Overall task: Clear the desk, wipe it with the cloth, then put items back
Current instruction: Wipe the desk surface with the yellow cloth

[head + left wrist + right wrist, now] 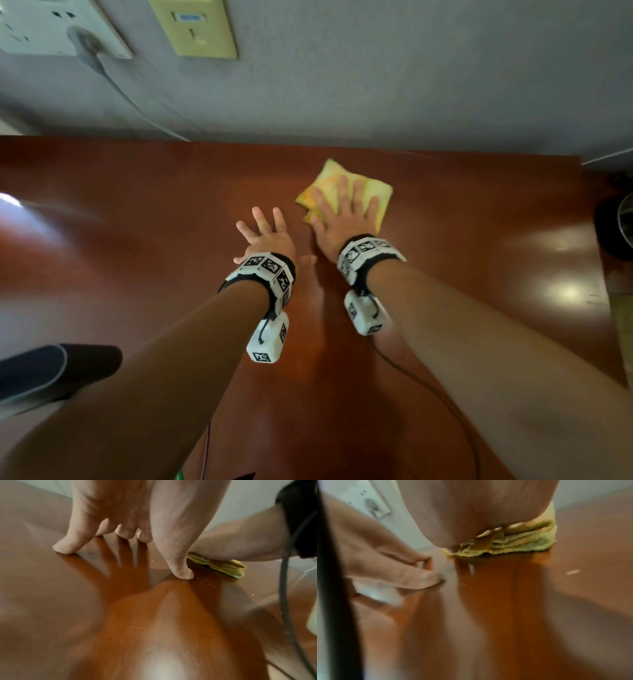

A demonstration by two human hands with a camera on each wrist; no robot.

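1. The right hand lies flat on a folded yellow cloth, a bit right of center in the head view. Fingers are straight and spread, pressing down on it, not curled around anything.
2. The cloth sits on the reddish-brown desk, toward its far edge near the grey wall. From the right wrist view you can see the cloth is folded into several layers, squashed under the palm.
3. The left hand is just to the left of the right one, fingers spread and straight, holding nothing. In the left wrist view the fingertips and thumb touch the desk surface; the cloth's edge peeks out just right of the thumb.
4. A few tiny pale specks lie on the wood near the thumb.
5. Upper left of the head view: a white wall outlet with a plug and cable, and a beige wall plate beside it.
6. Lower left there's a dark, rounded object, can't tell what it is. Both wrists wear marker-covered bands.
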